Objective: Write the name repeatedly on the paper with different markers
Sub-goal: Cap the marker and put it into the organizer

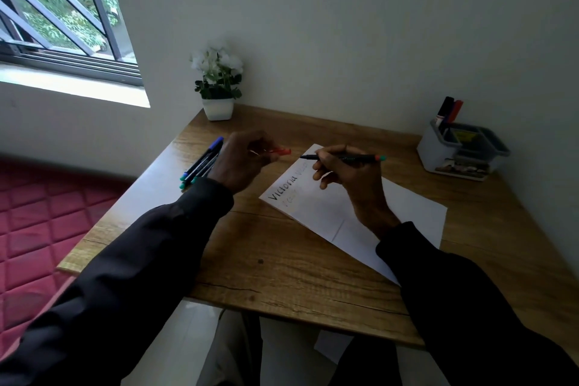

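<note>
Your wooden table [282, 263] stands against a white wall, with a barred window [59, 9] up on the left and a red quilted surface [37, 216] beside the table's left edge. At the back left corner sits a small white pot of white flowers [217, 88]; at the back right, a pale desk organizer [438, 150] holds a few upright marker pens [450, 110]. The paper [413, 207] lies at an angle in the middle-right of the table, and the name "Victoria" [283, 186] is written on it in black near its left edge, with fainter writing just beside and just below it that is too pale to read. Your right hand [344, 175] is over the upper part of the sheet, its fingers curled round a dark marker [347, 158] that lies nearly level, its uncapped tip pointing left above the sheet's top corner; whether the tip touches the paper cannot be told. Your left hand [241, 160] is just left of the sheet, fingers curled and pinching a red-orange cap [280, 151] that sticks out toward the marker's tip. Behind that hand, a small bunch of spare markers [202, 163] lies on the table, partly hidden by your wrist. Both arms are in dark sleeves.
</note>
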Demonstrator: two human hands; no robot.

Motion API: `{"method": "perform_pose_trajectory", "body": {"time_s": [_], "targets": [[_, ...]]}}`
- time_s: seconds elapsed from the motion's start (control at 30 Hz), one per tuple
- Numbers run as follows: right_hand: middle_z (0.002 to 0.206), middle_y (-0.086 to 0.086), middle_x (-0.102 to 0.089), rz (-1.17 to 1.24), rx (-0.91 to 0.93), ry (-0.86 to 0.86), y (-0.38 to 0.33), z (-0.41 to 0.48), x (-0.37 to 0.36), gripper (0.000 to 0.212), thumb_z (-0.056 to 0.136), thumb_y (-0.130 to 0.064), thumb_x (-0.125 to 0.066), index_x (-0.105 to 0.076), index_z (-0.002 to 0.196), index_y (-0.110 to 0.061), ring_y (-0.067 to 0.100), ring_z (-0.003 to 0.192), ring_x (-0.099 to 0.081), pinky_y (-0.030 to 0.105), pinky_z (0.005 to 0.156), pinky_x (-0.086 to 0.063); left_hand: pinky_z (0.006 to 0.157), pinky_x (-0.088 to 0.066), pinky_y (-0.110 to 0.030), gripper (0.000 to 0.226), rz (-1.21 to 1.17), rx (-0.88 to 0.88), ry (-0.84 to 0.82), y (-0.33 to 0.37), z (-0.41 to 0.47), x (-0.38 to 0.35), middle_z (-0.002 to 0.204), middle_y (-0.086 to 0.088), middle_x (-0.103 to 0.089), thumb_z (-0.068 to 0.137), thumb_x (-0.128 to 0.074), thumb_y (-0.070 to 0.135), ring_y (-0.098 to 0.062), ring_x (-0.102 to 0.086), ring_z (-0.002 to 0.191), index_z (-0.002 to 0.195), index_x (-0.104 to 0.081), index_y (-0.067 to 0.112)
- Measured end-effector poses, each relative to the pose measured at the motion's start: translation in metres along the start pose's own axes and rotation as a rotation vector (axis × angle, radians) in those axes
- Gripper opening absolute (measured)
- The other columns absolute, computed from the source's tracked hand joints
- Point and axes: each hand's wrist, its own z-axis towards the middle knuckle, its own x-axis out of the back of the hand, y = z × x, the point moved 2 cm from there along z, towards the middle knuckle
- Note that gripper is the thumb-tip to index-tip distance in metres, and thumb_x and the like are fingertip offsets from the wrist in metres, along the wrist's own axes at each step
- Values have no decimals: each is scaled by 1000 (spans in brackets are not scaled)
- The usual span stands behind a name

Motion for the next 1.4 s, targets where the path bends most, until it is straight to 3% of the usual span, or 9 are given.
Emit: {"method": "perform_pose_trajectory", "body": {"time_s": [0.2, 0.4, 0.77, 0.97, 1.13, 1.4], "targets": [[89, 19, -75, 42, 74, 17, -11, -8, -1, 15, 99, -4, -58, -67, 105, 7, 30, 72, -72, 31, 57, -58, 75, -47, -2, 18, -102, -49, 33, 10, -9, 9, 97, 11, -71, 86, -72, 8, 8, -64, 91, 103, -73, 10], [90, 21, -75, 67, 98, 11, -20, -14, 0, 13, 99, -5, -59, -66, 102, 5, 33, 73, -72, 33, 58, -58, 74, -48, -3, 17, -119, -96, 14, 22, -11, 10, 91, 18, -68, 85, -73, 7, 11, -65, 87, 101, -72, 11], [87, 20, -75, 26, 132, 13, -29, -20, 9, 9, 97, -6, -61, -68, 97, 1, 35, 71, -73, 33, 57, -59, 73, -50, -7, 35, -91, -156, -36, 41, -19, 9, 84, 25, -66, 84, -74, 8, 10, -65, 88, 87, -63, 41], [76, 10, -74, -107, 97, 21, -26, -23, 10, 5, 90, -17, -73, -75, 92, -14, 24, 63, -68, 30, 53, -55, 76, -57, -20, 20, -70, -215, -108, 47, -17, -3, 94, 14, -71, 87, -71, 11, -2, -70, 88, 103, -71, 22], [80, 17, -71, 25, -4, 13, -25, -20, 26, 24, 91, -19, -70, -74, 103, 1, 28, 66, -65, 31, 54, -53, 74, -59, -22, 21, -124, -173, -130, 44, -14, -8, 94, 6, -73, 86, -71, 11, -9, -72, 82, 104, -71, 22], [77, 9, -76, -156, 30, 103, -19, -13, 37, 3, 88, -12, -74, -76, 89, -11, 26, 65, -72, 29, 60, -59, 71, -60, -22, 15, -151, -92, -107, 40, -4, -23, 88, 0, -76, 85, -73, 11, -10, -72, 77, 98, -75, 16]]}}
